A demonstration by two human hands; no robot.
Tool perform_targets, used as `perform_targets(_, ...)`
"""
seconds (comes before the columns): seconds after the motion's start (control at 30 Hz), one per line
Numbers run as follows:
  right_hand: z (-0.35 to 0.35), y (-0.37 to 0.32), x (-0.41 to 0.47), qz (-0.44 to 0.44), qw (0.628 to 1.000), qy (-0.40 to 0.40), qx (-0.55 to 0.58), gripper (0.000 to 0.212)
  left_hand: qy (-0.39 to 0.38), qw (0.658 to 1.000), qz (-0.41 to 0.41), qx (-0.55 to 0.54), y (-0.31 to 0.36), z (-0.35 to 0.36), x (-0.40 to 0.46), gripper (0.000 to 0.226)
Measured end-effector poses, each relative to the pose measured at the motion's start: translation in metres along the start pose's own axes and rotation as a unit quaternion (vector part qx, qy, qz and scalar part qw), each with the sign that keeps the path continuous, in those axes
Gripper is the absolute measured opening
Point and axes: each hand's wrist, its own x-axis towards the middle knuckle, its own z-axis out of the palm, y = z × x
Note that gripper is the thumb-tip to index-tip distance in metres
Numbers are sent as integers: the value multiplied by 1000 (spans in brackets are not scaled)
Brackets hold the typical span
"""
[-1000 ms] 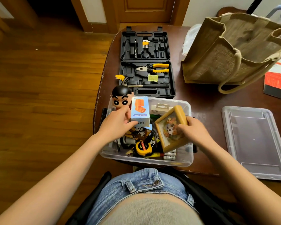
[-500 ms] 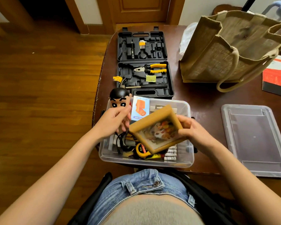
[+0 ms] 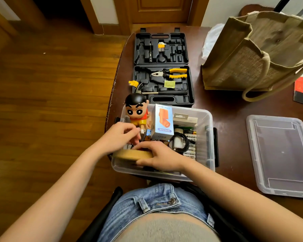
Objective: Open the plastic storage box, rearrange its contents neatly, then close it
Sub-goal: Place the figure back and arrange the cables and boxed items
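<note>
1. While the clear plastic storage box (image 3: 210, 140) sits open at the lower centre of the frame on the near edge of the dark desk (image 3: 231, 109), both hands reach into its left half.
2. Right hand (image 3: 162, 158) lies over the wooden picture frame (image 3: 133, 154), fingers on its top and thumb curled under its near edge, gripping it low at the box's near-left corner.
3. Left hand (image 3: 121, 137) is just above and left of it, fingers curled down beside the feet of the cartoon figurine (image 3: 136, 110); whether it holds anything I cannot tell.
4. One figurine stands at the box's far-left corner; one blue mini fan carton (image 3: 162, 122) stands upright just right of it.
5. One coiled black cable with a white plug (image 3: 179, 141) lies right of the hands, beside a row of batteries (image 3: 190, 144), too crowded to count.
6. One clear lid (image 3: 281, 154) lies flat at the right of the frame, well apart from the box.
7. One open black tool case (image 3: 162, 67) lies beyond the box, and one burlap bag (image 3: 255, 49) stands at the upper right.
</note>
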Motion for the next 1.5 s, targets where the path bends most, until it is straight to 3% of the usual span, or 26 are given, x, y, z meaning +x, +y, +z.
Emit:
perform_targets(0.1, 5, 0, -4, 9, 989, -53, 139, 36, -45, 997, -21, 53, -1, 5, 0, 25)
perform_targets(0.2, -10, 16, -20, 50, 984, -28, 171, 23, -116, 987, -31, 108, -3, 10, -1, 16)
perform_targets(0.3, -29, 50, -37, 179, 980, 37, 82, 22, -192, 973, -48, 116, -6, 15, -2, 17)
perform_targets(0.37, -33, 69, -39, 267, 963, 21, -23, 30, -211, 969, -51, 119, -7, 18, 0, 19)
perform_targets(0.43, -27, 75, -31, 316, 948, -16, -45, 39, -239, 960, -57, 136, -5, 19, 3, 28)
perform_targets(0.53, -8, 75, -11, 348, 934, -49, -62, 46, -292, 934, -82, 191, 2, 26, 6, 62)
perform_targets(0.6, -2, 78, 0, 361, 930, -16, -63, 46, -314, 916, -104, 228, 4, 31, 8, 74)
perform_targets(0.8, -2, 82, 10, 391, 920, -7, -34, 43, -352, 890, -146, 250, 6, 29, 18, 56)
perform_targets(0.9, 2, 80, 10, 405, 914, -19, -15, 43, -330, 896, -159, 252, 4, 31, 22, 50)
perform_targets(0.97, 3, 81, 9, 410, 911, -33, 0, 42, -275, 902, -165, 289, 0, 33, 22, 53)
perform_targets(1.07, 4, 83, 9, 422, 905, -39, 48, 39, -154, 916, -161, 334, -7, 37, 18, 72)
perform_targets(1.2, -1, 86, 3, 412, 901, -22, 138, 31, -86, 943, -160, 280, -15, 42, 17, 87)
perform_targets(1.33, -6, 87, -6, 381, 901, 42, 202, 16, -49, 965, -153, 206, -19, 47, 18, 74)
perform_targets(1.5, -26, 85, -17, 342, 918, 130, 155, 11, -29, 962, -71, 262, -14, 50, 15, 50)
